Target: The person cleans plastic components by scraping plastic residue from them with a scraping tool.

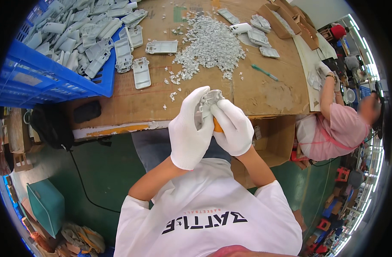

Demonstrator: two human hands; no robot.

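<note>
Both my hands wear white gloves and meet just off the table's near edge. My left hand [189, 128] is closed round a light grey plastic housing [209, 97], held tilted up with its moulded open side partly showing. The fingers of my right hand [233, 128] are bent and pressed against the housing's right side. An orange rounded object [217, 125] shows beneath those fingers, in the right hand; most of it is hidden, so its kind cannot be made out. Beyond my hands, a heap of small clear plastic pieces [213, 45] covers the cardboard-topped table [269, 98].
A blue crate [54, 73] full of grey housings stands at the left. Loose housings [141, 73] lie beside it, others [258, 36] at the far right. A teal pen [264, 72] lies right of the heap. Cardboard boxes [281, 21] stand behind; a co-worker [337, 124] sits at right.
</note>
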